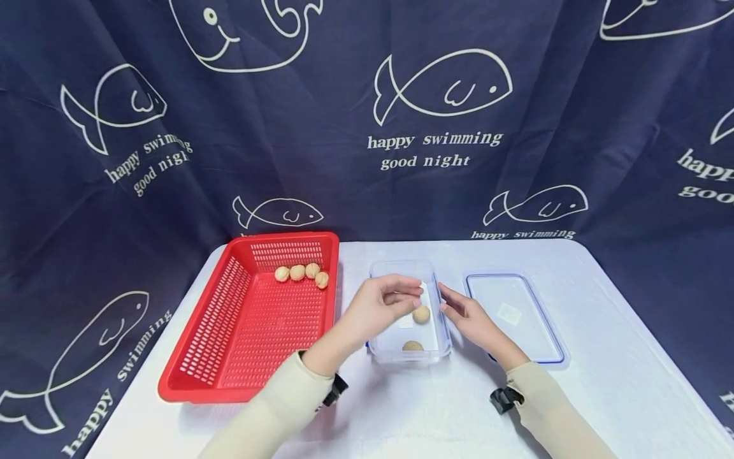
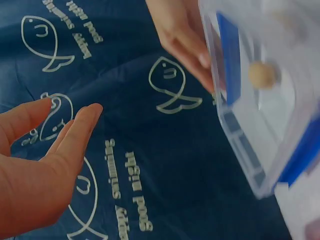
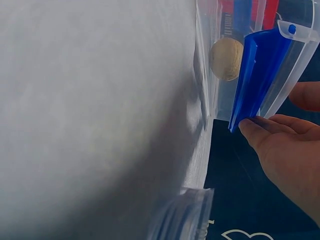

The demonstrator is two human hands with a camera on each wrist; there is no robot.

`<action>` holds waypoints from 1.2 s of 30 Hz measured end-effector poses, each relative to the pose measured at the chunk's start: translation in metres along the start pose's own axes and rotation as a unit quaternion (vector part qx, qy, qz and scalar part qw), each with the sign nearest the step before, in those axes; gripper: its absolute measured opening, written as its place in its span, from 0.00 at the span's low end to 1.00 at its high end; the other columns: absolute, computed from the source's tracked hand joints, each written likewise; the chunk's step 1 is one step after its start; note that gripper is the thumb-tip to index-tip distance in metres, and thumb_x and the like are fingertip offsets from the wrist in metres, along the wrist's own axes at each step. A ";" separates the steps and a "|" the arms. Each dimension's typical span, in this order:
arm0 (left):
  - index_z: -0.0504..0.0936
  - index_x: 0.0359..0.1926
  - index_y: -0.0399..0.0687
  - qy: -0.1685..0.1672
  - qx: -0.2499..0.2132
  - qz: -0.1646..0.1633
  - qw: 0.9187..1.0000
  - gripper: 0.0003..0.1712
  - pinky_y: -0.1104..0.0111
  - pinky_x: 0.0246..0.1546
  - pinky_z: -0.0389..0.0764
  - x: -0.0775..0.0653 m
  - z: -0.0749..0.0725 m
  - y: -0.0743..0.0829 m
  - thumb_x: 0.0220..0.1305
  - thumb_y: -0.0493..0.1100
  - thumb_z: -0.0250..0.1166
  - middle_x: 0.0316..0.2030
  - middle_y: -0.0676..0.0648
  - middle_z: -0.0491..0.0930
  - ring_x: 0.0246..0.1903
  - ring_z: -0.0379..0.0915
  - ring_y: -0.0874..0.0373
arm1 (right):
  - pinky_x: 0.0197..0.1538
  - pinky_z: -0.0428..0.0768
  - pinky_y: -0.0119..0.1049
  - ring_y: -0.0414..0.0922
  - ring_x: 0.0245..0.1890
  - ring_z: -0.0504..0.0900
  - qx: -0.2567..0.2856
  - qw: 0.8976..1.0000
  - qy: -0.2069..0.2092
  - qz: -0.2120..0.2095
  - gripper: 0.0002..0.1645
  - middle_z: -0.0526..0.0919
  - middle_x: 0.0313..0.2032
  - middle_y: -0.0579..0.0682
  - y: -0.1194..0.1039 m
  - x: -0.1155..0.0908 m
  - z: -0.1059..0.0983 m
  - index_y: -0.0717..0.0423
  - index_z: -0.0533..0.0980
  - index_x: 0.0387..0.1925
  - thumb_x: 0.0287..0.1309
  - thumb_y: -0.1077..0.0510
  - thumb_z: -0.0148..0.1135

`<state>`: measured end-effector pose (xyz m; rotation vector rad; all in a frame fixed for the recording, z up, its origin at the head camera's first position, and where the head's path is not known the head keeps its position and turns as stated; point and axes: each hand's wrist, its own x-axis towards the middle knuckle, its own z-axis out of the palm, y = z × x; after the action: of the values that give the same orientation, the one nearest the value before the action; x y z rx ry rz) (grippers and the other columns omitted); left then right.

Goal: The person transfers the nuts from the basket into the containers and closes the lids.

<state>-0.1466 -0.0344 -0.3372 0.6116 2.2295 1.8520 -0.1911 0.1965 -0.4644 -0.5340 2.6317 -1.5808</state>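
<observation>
"Fingers point(image 1: 404, 282) of the left hand point(image 1: 375, 309): holding anything?"

"Nothing. Thumb and fingertips stand apart in the left wrist view. Just beneath them, right of centre in the head view, one walnut point(image 1: 421, 314) shows inside the clear box point(image 1: 443, 331); a second walnut point(image 1: 412, 346) is nearer the frame's bottom."

"How would one handle?"

"Light, I'd judge, and hard-shelled, so no need to be gentle, but round enough to roll. Pinch it across its widest part, thumb opposing two fingers."

"And the box?"

"Probably light, slick plastic with a little flex. Steady it by a side wall; the right hand point(image 1: 473, 322) touches one near the blue latch point(image 3: 262, 75), fingers fairly straight, not wrapped round it."

"Further out?"

"Four more walnuts point(image 1: 297, 273) at the upper right of the red basket point(image 1: 275, 331), left of centre; the lid point(image 1: 533, 331) lies towards the frame's right."
</observation>
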 end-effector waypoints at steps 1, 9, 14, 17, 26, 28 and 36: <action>0.79 0.52 0.30 0.001 0.004 -0.006 1.000 0.17 0.69 0.46 0.80 0.001 -0.006 0.002 0.61 0.29 0.63 0.48 0.36 0.82 0.46 0.81 0.49 | 0.66 0.61 0.49 0.62 0.66 0.61 -0.001 1.000 0.000 0.001 0.29 0.62 0.66 0.69 0.000 0.000 0.000 0.72 0.57 0.67 0.70 0.64 0.49; 0.79 0.54 0.35 0.057 0.011 -0.039 0.998 0.19 0.65 0.52 0.78 0.014 -0.055 0.001 0.61 0.31 0.64 0.49 0.38 0.81 0.48 0.80 0.52 | 0.65 0.61 0.49 0.63 0.66 0.60 -0.009 1.000 -0.002 0.002 0.30 0.61 0.66 0.69 0.000 0.000 0.000 0.73 0.56 0.68 0.70 0.63 0.49; 0.78 0.55 0.33 0.104 -0.005 -0.040 0.994 0.20 0.65 0.53 0.77 0.018 -0.087 -0.002 0.61 0.31 0.64 0.51 0.35 0.80 0.51 0.78 0.51 | 0.66 0.61 0.48 0.62 0.67 0.60 -0.002 1.000 0.002 0.002 0.29 0.62 0.66 0.68 0.001 -0.002 0.000 0.72 0.57 0.67 0.70 0.63 0.49; 0.77 0.56 0.34 0.132 0.000 -0.047 0.990 0.20 0.68 0.52 0.78 0.019 -0.107 -0.007 0.62 0.32 0.63 0.52 0.35 0.79 0.52 0.77 0.50 | 0.66 0.60 0.48 0.61 0.67 0.61 0.001 1.000 0.003 0.001 0.29 0.62 0.66 0.67 0.002 -0.002 0.000 0.71 0.58 0.67 0.70 0.63 0.49; 0.76 0.58 0.35 0.222 0.018 -0.093 0.970 0.22 0.73 0.51 0.76 0.025 -0.156 -0.034 0.64 0.34 0.63 0.55 0.36 0.78 0.45 0.78 0.66 | 0.66 0.60 0.48 0.61 0.67 0.61 0.007 1.000 0.001 -0.002 0.29 0.62 0.66 0.67 0.002 -0.002 0.000 0.72 0.58 0.68 0.70 0.63 0.50; 0.76 0.59 0.35 0.235 0.022 -0.102 0.966 0.22 0.70 0.54 0.75 0.026 -0.163 -0.041 0.64 0.34 0.63 0.55 0.37 0.77 0.45 0.77 0.66 | 0.66 0.60 0.47 0.61 0.67 0.60 0.009 1.000 0.000 0.000 0.29 0.62 0.66 0.67 0.001 -0.002 0.000 0.71 0.58 0.68 0.70 0.63 0.50; 0.77 0.55 0.29 0.288 -0.030 -0.107 0.951 0.20 0.63 0.54 0.77 0.029 -0.188 -0.079 0.61 0.33 0.65 0.46 0.39 0.83 0.41 0.79 0.63 | 0.67 0.59 0.47 0.60 0.67 0.60 0.011 1.000 0.002 0.003 0.29 0.62 0.66 0.67 0.000 -0.003 0.000 0.72 0.58 0.68 0.70 0.63 0.50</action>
<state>-0.2621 -0.2018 -0.3711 -0.2167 2.4213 2.1677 -0.1886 0.1969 -0.4646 -0.5210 2.6132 -1.6090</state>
